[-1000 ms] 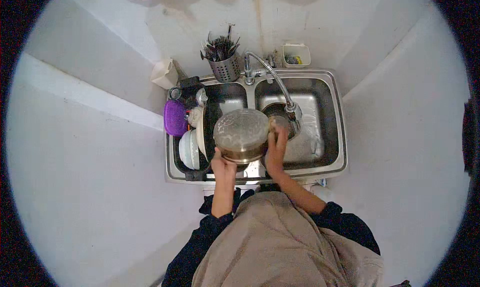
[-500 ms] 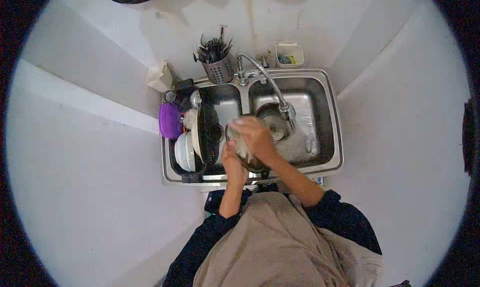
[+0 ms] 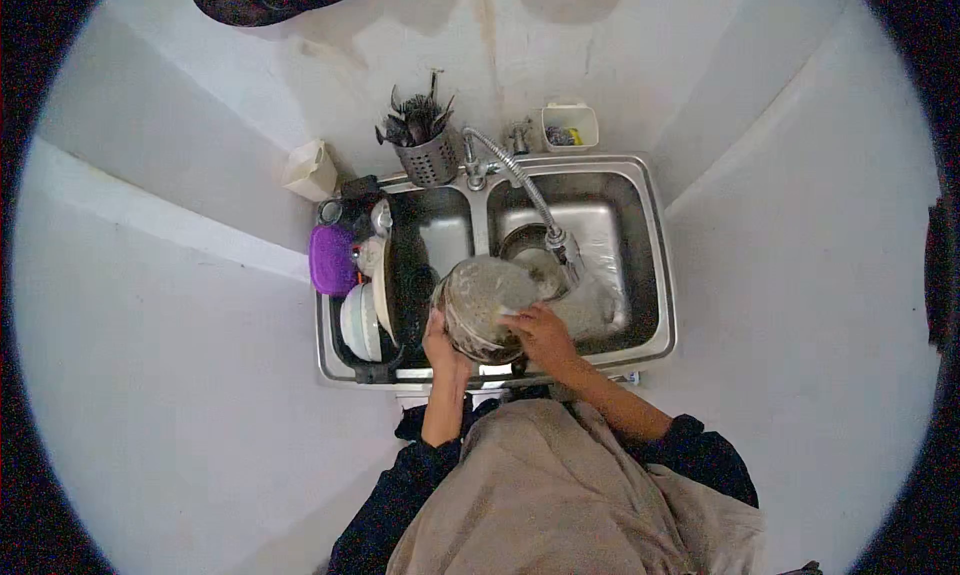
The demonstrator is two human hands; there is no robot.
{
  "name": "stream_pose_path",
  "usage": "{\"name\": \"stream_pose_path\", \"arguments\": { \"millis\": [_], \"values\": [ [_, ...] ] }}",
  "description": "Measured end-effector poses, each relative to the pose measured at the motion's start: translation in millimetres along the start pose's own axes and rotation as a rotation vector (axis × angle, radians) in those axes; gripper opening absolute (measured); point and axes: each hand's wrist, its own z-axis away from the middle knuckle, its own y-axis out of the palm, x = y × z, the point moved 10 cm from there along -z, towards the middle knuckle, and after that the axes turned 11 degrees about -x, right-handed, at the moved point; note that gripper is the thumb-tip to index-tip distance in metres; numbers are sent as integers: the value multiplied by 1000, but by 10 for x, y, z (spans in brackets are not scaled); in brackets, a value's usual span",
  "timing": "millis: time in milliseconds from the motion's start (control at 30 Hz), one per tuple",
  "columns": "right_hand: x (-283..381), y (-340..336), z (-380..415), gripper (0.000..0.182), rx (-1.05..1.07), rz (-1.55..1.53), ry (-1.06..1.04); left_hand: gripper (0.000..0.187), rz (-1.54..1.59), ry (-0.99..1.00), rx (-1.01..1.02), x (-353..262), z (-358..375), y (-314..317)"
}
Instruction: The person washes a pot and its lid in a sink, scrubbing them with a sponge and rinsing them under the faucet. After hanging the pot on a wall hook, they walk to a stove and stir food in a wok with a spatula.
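Observation:
In front of my body, over the sink's divider and front edge, is a round metal bowl (image 3: 487, 285), tipped so its broad greyish, suds-streaked face shows. My left hand (image 3: 441, 345) grips its left side from below, with some fingers hidden behind it. My right hand (image 3: 542, 337) is closed at the bowl's right side, pressing against it; a small pale thing shows at its fingertips, too blurred to name. Just beyond, a round metal pan (image 3: 528, 243) sits in the right basin, below the flexible faucet (image 3: 530, 187).
The left basin holds a rack with white bowls (image 3: 359, 323), a purple container (image 3: 332, 260) and a dark pan (image 3: 402, 275) on edge. A perforated cutlery holder (image 3: 430, 161), a white caddy (image 3: 570, 127) and a cream container (image 3: 312, 172) stand along the back. Walls enclose both sides.
The bowl has turned so its broad face shows more. My right hand has moved from across its top down to its right side. My left hand still holds it, slightly further left.

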Motion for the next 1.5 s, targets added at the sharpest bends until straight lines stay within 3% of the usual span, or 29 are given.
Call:
{"name": "stream_pose_path", "arguments": {
  "millis": [67, 133, 200, 233, 433, 533, 600, 633, 700, 733, 767, 867, 967, 1067, 1167, 1267, 1333, 1367, 1400, 1467, 1500],
  "values": [
    [-179, -330, -2, 23, -25, 50, 33, 41, -62, 22, -109, 47, -23, -23],
    [-119, -807, -371, 18, -141, 122, -118, 40, -31, -4, -93, 104, -2, 175],
    [-450, -1298, -889, 18, -384, 232, 154, 39, -45, -43, -122, 282, -24, 243],
    [-652, -1409, -1205, 20, -495, 86, 137, 39, -45, -65, -123, 447, -114, 224],
    [-1947, -1075, -2449, 30, -427, 476, 12, 43, 11, -207, -43, 1124, -326, 493],
    [-1763, -1094, -2248, 30, -332, 254, 104, 43, 4, -255, -100, 1447, -432, 418],
    [-1944, -985, -1523, 29, -304, 113, 235, 46, 49, -286, -51, 1548, -311, 621],
    [-2270, -772, -1062, 27, -63, 88, 497, 47, 73, -295, -54, 1636, -297, 669],
    [-2142, -745, -404, 29, 84, 258, 576, 49, 122, -303, -49, 1811, -288, 762],
    [-1929, -782, -152, 31, 21, 315, 441, 46, 192, -370, 34, 2079, -386, 765],
    [-1738, -788, 3, 35, -43, 366, 302, 44, 107, -340, -31, 2183, -427, 701],
    [-1268, -530, 31, 41, 203, 404, 106, 38, -88, -269, -159, 2251, -335, 665],
    [-1664, -406, -283, 38, 219, 322, 267, 34, -75, -158, -197, 2251, -316, 662],
    [-2133, -186, -276, 38, 409, 244, 548, 30, -60, -108, -189, 2137, -221, 693],
    [-1146, -229, -173, 36, 250, 591, -31, 30, 2, -40, -53, 2472, -686, 251],
    [-1251, -105, -73, 32, 362, 401, 137, 30, -55, -37, -54, 1965, -232, 640],
    [-1771, 125, 52, 36, 706, 332, 450, 35, -183, -41, -105, 2114, -424, 411],
    [-1834, -72, -134, 38, 436, 360, 401, 38, -245, -48, -132, 2192, -481, 323],
    [-1920, -336, -264, 41, 165, 380, 349, 42, -80, -112, -159, 2143, -346, 420],
    [-2905, -270, 39, 47, 361, 265, 470, 44, -101, -194, -201, 2342, -425, 282],
    [-3391, -467, 260, 51, 329, 250, 474, 44, -111, -237, -214, 2386, -467, 224]
  ]
}}
